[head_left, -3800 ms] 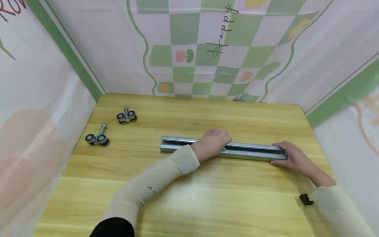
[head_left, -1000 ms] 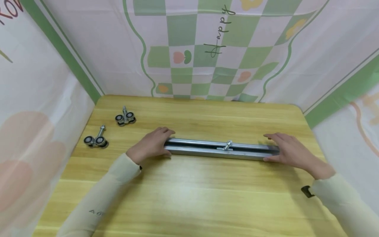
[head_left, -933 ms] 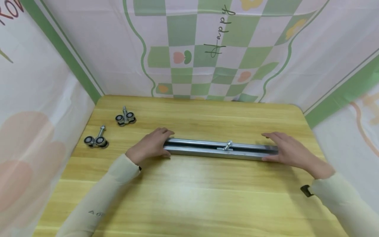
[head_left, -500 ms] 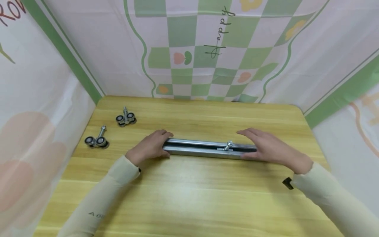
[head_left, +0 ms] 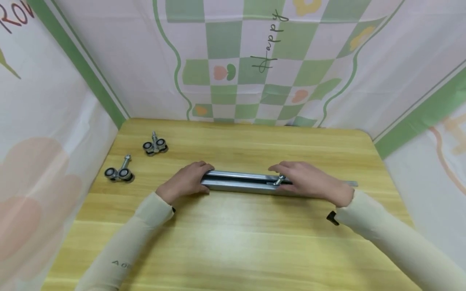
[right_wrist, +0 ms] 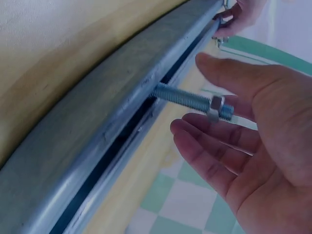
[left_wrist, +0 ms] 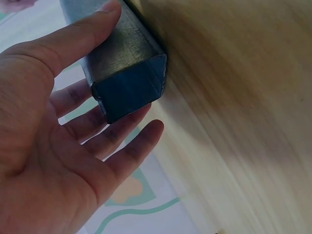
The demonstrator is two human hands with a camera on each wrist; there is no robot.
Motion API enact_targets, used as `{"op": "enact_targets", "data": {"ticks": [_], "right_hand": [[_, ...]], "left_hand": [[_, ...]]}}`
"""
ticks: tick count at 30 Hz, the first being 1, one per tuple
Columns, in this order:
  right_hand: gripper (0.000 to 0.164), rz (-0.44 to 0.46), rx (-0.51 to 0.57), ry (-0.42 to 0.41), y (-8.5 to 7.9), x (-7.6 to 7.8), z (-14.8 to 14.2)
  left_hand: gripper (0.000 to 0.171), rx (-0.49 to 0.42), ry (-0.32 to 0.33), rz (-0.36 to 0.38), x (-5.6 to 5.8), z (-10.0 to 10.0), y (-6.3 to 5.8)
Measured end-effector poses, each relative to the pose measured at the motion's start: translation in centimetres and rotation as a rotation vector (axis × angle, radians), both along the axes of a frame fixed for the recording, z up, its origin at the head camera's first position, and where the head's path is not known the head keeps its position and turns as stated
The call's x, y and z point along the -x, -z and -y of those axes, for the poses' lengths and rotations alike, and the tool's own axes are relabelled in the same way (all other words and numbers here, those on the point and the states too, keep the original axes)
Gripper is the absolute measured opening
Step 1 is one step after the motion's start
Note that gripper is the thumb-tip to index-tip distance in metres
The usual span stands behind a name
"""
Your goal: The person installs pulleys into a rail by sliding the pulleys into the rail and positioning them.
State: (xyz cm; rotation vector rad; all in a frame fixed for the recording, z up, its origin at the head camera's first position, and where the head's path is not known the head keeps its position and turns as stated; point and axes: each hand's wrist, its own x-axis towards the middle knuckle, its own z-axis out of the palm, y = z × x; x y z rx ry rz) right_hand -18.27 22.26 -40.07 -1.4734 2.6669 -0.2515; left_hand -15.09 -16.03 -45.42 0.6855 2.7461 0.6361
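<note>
A slotted metal track rail (head_left: pixel 240 188) lies across the wooden table. My left hand (head_left: pixel 187 182) grips its left end; in the left wrist view the thumb presses one side wall and the fingers (left_wrist: pixel 109 134) lie along the opposite side, beside the hollow end. From the slot rises a threaded bolt (right_wrist: pixel 185 100) with a hex nut (right_wrist: pixel 215 108) near its tip. My right hand (head_left: pixel 309 180) stands over the rail, thumb and fingers spread on either side of the bolt, with a gap to it in the right wrist view. Its wrist hides much of the rail's right part.
Two roller trolleys, each with wheels and a bolt, lie at the table's left: one trolley (head_left: pixel 119 173) nearer the edge, another trolley (head_left: pixel 155 146) farther back. A patterned cloth (head_left: pixel 255 93) hangs behind the table (head_left: pixel 218 242), with more cloth at both sides.
My left hand has gone from the rail's middle to its left end, uncovering the bolt. Lately my right hand has moved left from the rail's right end to the bolt.
</note>
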Motion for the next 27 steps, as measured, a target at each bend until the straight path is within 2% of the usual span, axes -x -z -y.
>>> {"op": "enact_targets", "data": {"ticks": [9, 13, 27], "right_hand": [[0.033, 0.025, 0.048, -0.045, 0.8, 0.0, 0.9], [0.028, 0.037, 0.023, -0.036, 1.0, -0.1, 1.0], [0.013, -0.023, -0.018, -0.046, 1.3, 0.0, 1.4]], "left_hand": [[0.067, -0.038, 0.002, 0.017, 0.0, -0.2, 0.4], [0.066, -0.047, -0.013, 0.035, -0.2, -0.3, 0.4], [0.062, -0.059, -0.017, 0.036, -0.2, -0.3, 0.6]]}}
